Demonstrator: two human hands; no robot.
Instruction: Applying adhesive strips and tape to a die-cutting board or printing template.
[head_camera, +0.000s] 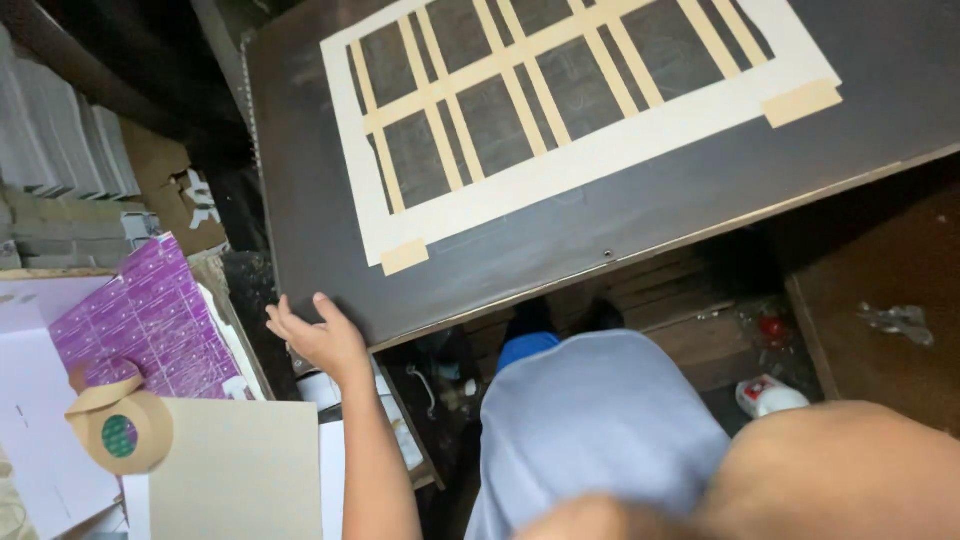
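Board: dark, flat, its long axis running lower left to upper right, lying ahead of the person. Near left corner touched by left hand, fingers spread, palm against the edge, nothing gripped. Left hand nearer; right hand not clearly visible, state cannot be told. Taped on the board: pale grid frame, tabs at two corners. Left of the hand: purple sheets, tape roll, beige card. Below: grey-clad lap.
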